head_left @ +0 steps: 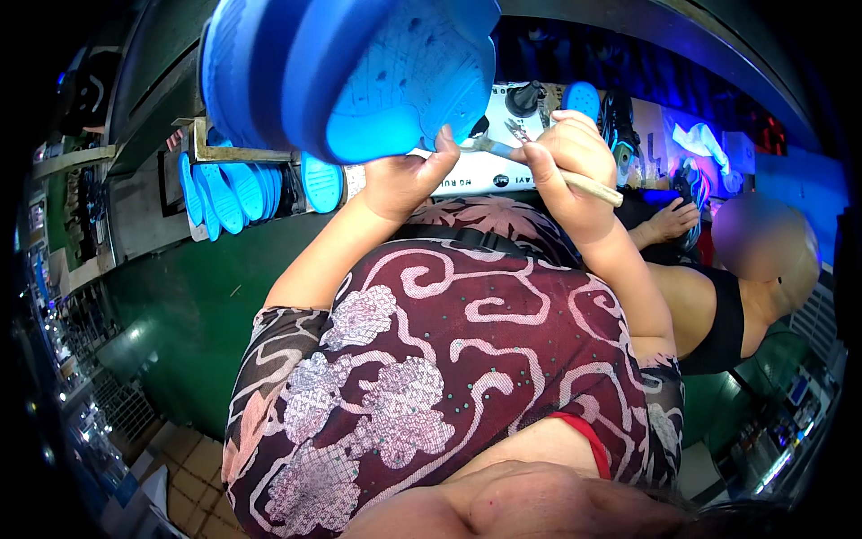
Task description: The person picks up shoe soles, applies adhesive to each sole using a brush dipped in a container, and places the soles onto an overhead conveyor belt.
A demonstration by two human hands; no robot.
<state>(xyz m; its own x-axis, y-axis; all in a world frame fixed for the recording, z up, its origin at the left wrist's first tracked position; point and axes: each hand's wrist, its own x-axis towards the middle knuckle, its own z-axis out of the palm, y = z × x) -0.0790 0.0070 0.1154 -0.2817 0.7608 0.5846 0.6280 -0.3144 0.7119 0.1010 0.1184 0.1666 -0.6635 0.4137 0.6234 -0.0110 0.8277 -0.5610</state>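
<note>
Just right of the blue sole [386,81], the right hand's [579,153] fingers close round a brush [588,186], its long axis slanting toward the sole's lower edge, which the left hand [401,184] grips thumb-on.

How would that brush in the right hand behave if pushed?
The brush is probably light, its pale handle being slim. It's likely stiff along that straight handle. Laid down, its narrow shape might roll or swivel.

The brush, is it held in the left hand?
No, the right hand holds the brush, while the left hand holds a blue shoe sole.
</note>
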